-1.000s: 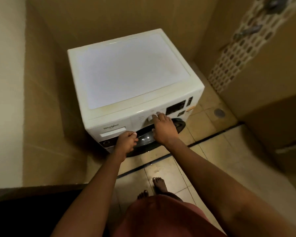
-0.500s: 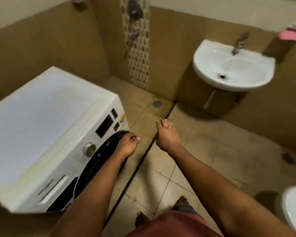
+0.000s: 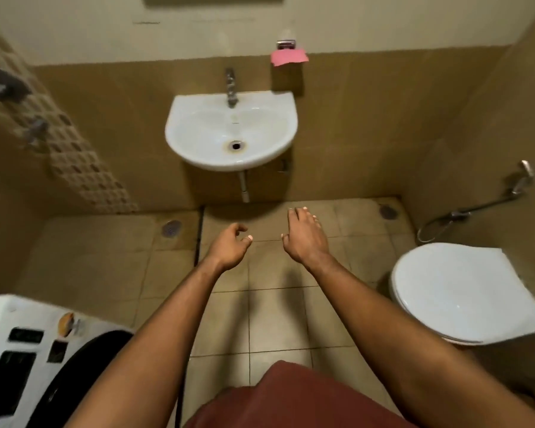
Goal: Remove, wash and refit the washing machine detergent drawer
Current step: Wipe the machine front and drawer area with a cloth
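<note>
I see only a corner of the washing machine, low on my left, with its dark door; where its drawer sits I cannot tell. My left hand hangs over the floor tiles, fingers loosely curled, holding nothing. My right hand, near it, is relaxed and spread, holding nothing. Sink ahead, toilet right.
</note>
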